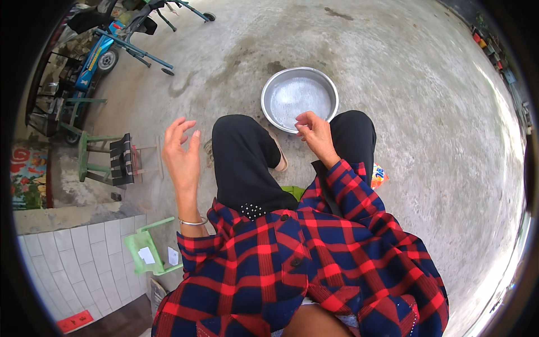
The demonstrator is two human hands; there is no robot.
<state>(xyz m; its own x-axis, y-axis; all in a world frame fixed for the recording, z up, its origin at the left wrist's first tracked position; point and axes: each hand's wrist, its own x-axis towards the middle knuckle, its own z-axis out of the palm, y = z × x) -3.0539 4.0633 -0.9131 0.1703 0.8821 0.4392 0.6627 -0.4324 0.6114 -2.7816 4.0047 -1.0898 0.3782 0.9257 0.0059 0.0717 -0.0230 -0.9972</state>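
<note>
A round silver metal basin (303, 74) stands on the concrete floor just beyond my knees. Its pale inner bottom shows, but whether a little water lies in it I cannot tell. My right hand (317, 136) hovers at the basin's near rim, in front of my right knee, its fingers loosely bent and nothing seen in them. Whether it touches the rim is unclear. Out to the left of my left knee, my left hand (182, 153) is raised with thumb and fingers apart, holding nothing. A silver bangle (193, 222) circles the left wrist.
An orange packet (379, 176) lies beside my right leg. Something bright green (293, 192) shows between my thighs. To the left are a green stool (140, 245), a green wooden chair (90, 157) and a blue wheeled vehicle (92, 62). Metal legs with wheels (135, 48) stand at the far left.
</note>
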